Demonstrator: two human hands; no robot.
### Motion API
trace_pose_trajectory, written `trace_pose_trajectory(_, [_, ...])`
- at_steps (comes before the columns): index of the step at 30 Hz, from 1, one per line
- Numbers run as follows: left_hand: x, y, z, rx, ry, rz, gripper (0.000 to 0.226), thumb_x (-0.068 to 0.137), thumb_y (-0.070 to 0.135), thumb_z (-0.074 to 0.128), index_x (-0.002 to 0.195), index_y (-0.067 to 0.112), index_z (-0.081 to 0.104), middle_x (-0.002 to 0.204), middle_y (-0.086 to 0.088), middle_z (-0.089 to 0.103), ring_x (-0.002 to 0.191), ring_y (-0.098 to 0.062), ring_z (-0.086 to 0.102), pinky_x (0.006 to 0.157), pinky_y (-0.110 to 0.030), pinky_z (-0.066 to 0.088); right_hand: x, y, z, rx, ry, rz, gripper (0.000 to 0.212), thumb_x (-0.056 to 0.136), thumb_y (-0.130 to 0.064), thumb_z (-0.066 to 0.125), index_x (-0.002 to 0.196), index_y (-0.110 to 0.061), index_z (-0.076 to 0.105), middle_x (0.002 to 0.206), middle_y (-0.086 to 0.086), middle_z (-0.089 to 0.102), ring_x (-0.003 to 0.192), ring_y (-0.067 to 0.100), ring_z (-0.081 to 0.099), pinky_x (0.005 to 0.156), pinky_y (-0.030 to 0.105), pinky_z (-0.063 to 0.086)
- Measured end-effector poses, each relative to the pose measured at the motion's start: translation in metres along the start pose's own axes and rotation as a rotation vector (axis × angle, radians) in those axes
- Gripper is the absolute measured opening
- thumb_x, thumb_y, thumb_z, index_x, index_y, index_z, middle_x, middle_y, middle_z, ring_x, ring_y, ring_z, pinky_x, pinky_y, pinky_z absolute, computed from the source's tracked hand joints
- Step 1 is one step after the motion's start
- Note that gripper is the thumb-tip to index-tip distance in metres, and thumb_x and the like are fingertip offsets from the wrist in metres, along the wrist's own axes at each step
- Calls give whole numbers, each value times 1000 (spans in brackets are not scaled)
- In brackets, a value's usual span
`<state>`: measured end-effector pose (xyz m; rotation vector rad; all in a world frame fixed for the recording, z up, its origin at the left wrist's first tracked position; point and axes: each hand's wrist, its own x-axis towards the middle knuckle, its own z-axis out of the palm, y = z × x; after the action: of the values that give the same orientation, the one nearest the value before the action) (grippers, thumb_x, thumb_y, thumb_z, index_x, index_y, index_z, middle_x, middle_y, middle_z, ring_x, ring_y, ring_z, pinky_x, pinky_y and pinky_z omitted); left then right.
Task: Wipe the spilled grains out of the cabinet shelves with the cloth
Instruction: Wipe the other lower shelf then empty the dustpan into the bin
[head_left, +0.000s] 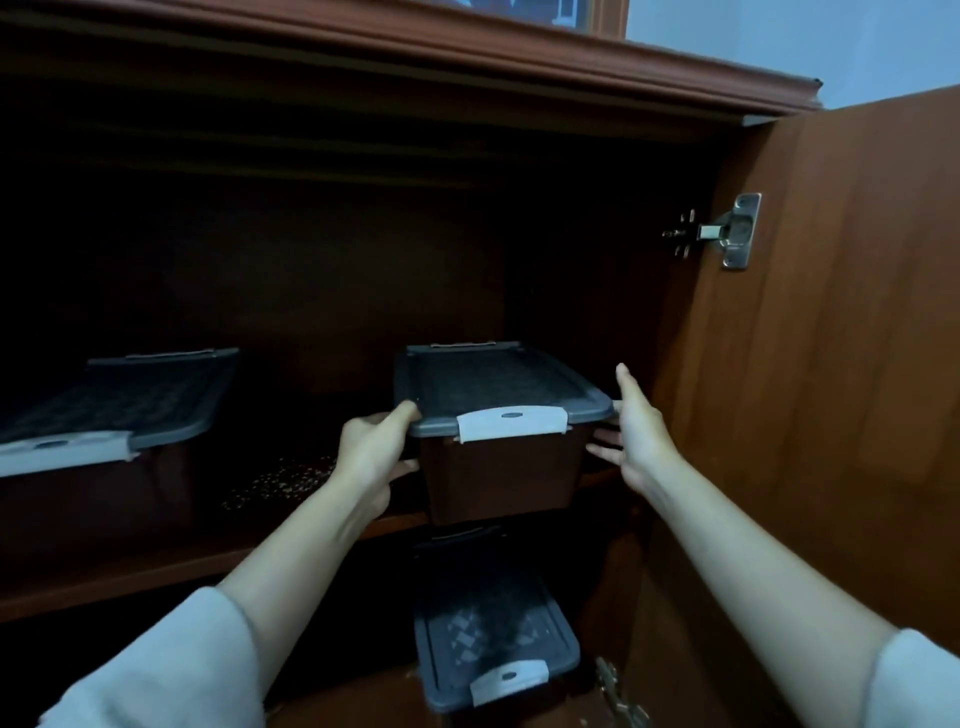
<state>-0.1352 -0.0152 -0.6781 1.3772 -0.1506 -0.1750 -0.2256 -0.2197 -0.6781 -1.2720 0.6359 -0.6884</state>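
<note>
**Two hands at one grey-lidded bin (498, 384)**

The left hand (374, 447) grips the bin's left rim, thumb on top; the right hand (636, 436) lies straight-fingered against its right side. Spilled grains (280, 478) dot the shelf (156, 577) just left of it.

Smooth reddish wood with a satin sheen is seen on the cabinet door (831, 364) and along the shelf (156, 577) front edge. Bright polished metal is shown on the hinge (737, 231). The middle box (498, 382) is lidded in matt grey plastic with a woven texture, and is clipped by a smooth white plastic latch (511, 423). The sleeves (171, 670) are made of soft, fleecy cloth.
</note>
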Motion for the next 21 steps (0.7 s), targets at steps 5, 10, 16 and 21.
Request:
trace_pose_trajectory(5, [-54,12,-56,25,-11,30,14,86,8,54,74,8,61,62,1,65,62,-13,62,69,-32,50,-49,-16,11,-152,-126,75,35,91,-38,55,105,-6,60,81,5,62,67,18,58,55,29,45])
trace_pose_trajectory(10, [-109,14,-111,74,-67,56,20,84,3,48,68,6,59,59,0,60,65,-15,57,66,-30,48,-99,-14,28,-309,-89,25,36,85,-27,68,106,0,57,103,17,65,85,31,66,68,39,55])
trace_pose_trajectory(16, [-149,10,-175,264,-115,-48,10,74,14,51,71,9,59,77,-9,57,72,-20,55,64,-30,46,-168,26,32,-627,-70,-109,35,93,-28,56,114,1,53,116,17,59,103,34,59,86,40,51])
trace_pose_trajectory(21, [-148,0,-203,523,24,-136,34,91,35,49,98,3,59,89,-14,65,77,-28,62,74,-34,48,-218,77,35,-678,-157,-85,30,95,-31,52,99,-2,56,107,15,61,95,32,60,84,42,51])
